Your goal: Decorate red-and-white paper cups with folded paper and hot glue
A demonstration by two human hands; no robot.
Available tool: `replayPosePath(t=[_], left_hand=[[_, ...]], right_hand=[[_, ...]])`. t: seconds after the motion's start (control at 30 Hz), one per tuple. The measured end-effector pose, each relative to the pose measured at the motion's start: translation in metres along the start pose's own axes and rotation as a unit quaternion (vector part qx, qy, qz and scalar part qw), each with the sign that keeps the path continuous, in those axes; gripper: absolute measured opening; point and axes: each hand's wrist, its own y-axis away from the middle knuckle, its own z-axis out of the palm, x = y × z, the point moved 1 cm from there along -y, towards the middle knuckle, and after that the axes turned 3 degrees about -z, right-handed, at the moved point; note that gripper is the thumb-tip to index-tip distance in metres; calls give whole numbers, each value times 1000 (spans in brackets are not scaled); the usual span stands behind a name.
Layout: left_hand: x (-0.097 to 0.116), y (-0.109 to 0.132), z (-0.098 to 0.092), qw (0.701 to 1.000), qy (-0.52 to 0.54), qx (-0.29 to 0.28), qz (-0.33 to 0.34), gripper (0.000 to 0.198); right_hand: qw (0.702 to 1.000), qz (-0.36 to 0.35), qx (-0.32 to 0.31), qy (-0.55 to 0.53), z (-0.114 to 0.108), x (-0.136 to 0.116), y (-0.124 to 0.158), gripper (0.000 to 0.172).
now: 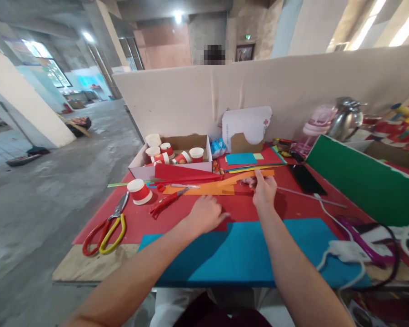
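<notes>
My right hand (265, 188) pinches an orange paper strip (240, 177), lifted at its right end. The strip slopes down to the left, over another orange paper piece (225, 190) on the red sheet. My left hand (206, 212) hovers just in front of it, holding nothing, thumb held away from loosely bent fingers. Left of that hand lie a red-handled tool (168, 203) and a red-and-white paper cup (139, 191). Large scissors (112, 227) with one red and one yellow handle rest near the table's left edge.
Behind the strip stands a box (170, 169) of paper cups beside stacked coloured paper (241, 158). A blue sheet (245, 254) covers the front edge. To the right are a phone (307, 179), a white cable, a green panel (361, 181) and a metal jug (346, 119).
</notes>
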Motion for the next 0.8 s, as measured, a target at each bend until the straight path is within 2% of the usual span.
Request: replayPosePath(t=[0.13,0.27,0.37,0.5,0.63,0.7,0.8], left_hand=[[-16,-14,-1,998,47,44,-5,39],[-23,-27,16,998,54,26,35,52],[-25,-21,19,996,52,28,64,47],[-24,-7,14,994,67,67,52,44],[-19,-1,11,997,40,33,65,48],[-20,2,8,998,35,23,49,47],[-27,7,6,997,47,61,12,42]], right_hand=[[1000,9,3,8,2,2,2,42],[1000,-15,11,-4,2,-1,2,44],[999,-34,25,-21,2,-1,0,44],[999,-35,30,-6,2,1,-1,43],[999,-29,24,-2,2,2,0,43],[999,-30,21,-9,2,2,0,43],[999,-26,19,-6,2,2,0,44]])
